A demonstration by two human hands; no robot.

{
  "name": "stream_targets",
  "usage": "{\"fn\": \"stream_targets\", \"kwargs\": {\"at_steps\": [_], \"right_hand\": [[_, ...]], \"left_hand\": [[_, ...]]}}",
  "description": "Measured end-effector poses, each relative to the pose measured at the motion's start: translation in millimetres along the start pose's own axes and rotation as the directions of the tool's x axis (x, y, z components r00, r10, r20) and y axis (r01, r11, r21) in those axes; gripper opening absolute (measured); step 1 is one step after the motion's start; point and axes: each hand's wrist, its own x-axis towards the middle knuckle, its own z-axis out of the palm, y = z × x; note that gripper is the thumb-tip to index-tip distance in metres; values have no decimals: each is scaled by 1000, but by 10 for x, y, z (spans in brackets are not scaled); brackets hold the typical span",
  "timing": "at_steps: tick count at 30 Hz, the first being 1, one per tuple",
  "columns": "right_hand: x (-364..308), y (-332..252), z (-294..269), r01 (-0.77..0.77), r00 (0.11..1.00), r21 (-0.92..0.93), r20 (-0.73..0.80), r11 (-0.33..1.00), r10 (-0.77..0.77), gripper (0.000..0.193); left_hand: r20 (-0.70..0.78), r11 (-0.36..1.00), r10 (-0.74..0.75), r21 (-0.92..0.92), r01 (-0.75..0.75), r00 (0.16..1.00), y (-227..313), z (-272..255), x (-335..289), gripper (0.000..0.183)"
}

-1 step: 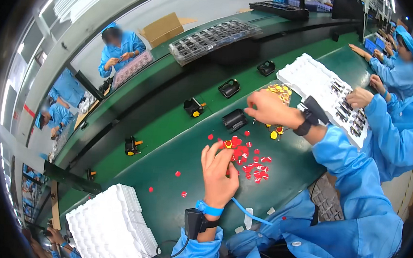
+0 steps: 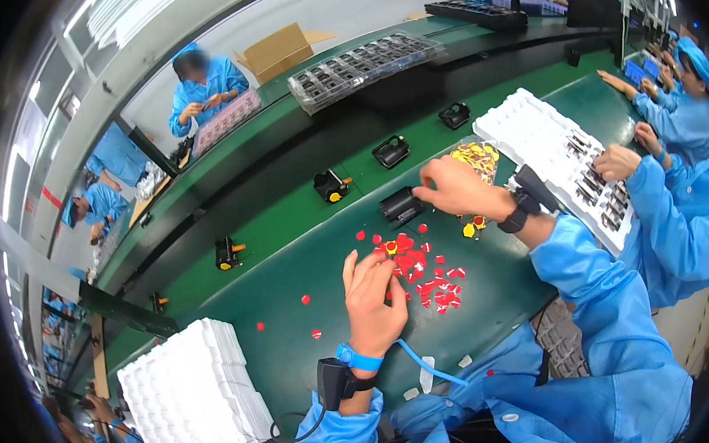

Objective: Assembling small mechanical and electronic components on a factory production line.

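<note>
On the green bench, a black plastic housing [image 2: 400,206] lies on its side near the conveyor edge. The fingers of my right hand [image 2: 460,187] are bent and closed at its right end; the fingertips are partly hidden. Lower down, my left hand [image 2: 374,304] hovers by a heap of small red pieces [image 2: 417,262], fingers loosely curved and apart, with nothing visible in them. A yellow piece with a red middle [image 2: 391,246] lies just past its index finger. Yellow-and-red pieces [image 2: 472,226] lie below my right wrist, next to a clear bag of yellow parts [image 2: 480,158].
Black housings [image 2: 391,151] with yellow parts sit along the green conveyor. White trays [image 2: 190,386] are stacked at lower left. At right, another white tray [image 2: 530,135] holds metal parts, where a co-worker's hand [image 2: 616,164] reaches in. A blue wrist cord [image 2: 434,373] trails from my left wrist.
My right hand has shifted very slightly left and down at the housing's end. My left hand has barely moved, and the red pieces lie as before.
</note>
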Motion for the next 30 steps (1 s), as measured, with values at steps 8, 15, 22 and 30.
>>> {"fn": "stream_targets", "kwargs": {"at_steps": [8,15,22,30], "right_hand": [[20,-15,321,6,996,141,-85,990,6,30],[-578,-81,-381,-128,975,20,186,992,122,16],[-721,93,-250,-65,914,-166,385,984,125,17],[-538,-352,-451,111,986,110,109,988,-124,19]], "left_hand": [[-35,997,-70,26,71,997,18,59,-69,11],[-73,987,-156,19,158,985,-52,18,-80,10],[-16,998,-55,-5,55,998,-81,42,-99,10],[14,970,-135,-204,135,991,-21,33,-121,8]]}}
